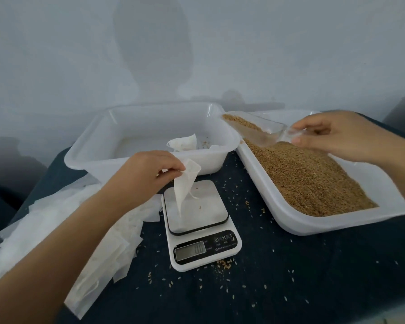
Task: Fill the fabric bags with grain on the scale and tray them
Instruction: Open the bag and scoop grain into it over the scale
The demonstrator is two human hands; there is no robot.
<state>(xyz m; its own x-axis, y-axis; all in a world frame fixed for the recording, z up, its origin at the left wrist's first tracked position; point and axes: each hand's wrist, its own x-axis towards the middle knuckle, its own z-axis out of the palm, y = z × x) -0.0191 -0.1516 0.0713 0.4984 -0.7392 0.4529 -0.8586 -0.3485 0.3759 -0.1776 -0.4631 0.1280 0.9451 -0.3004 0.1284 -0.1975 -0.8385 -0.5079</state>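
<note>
Fabric bag [185,183], white and empty, pinched at its top corner by thumb and fingertips of left hand [150,170], hanging down from that pinch with mouth gaping toward the right and lower tip dangling over the steel platform of scale [198,220]; whether tip touches platform, cannot tell. Scale display lit, digits too blurred to be sure of. Right hand [337,134] curled round the handle of clear plastic scoop [257,130], scoop bowl loaded with grain [309,176], held above the far left end of grain tray [297,226], well apart from the bag. Behind scale, white tub [98,146] holding one filled bag [184,143] near its right wall, a few loose kernels beside it. Heap of flat empty bags [63,220] under and beside left forearm, left of scale. Stray kernels scattered over dark tablecloth [290,288] around and in front of scale
</note>
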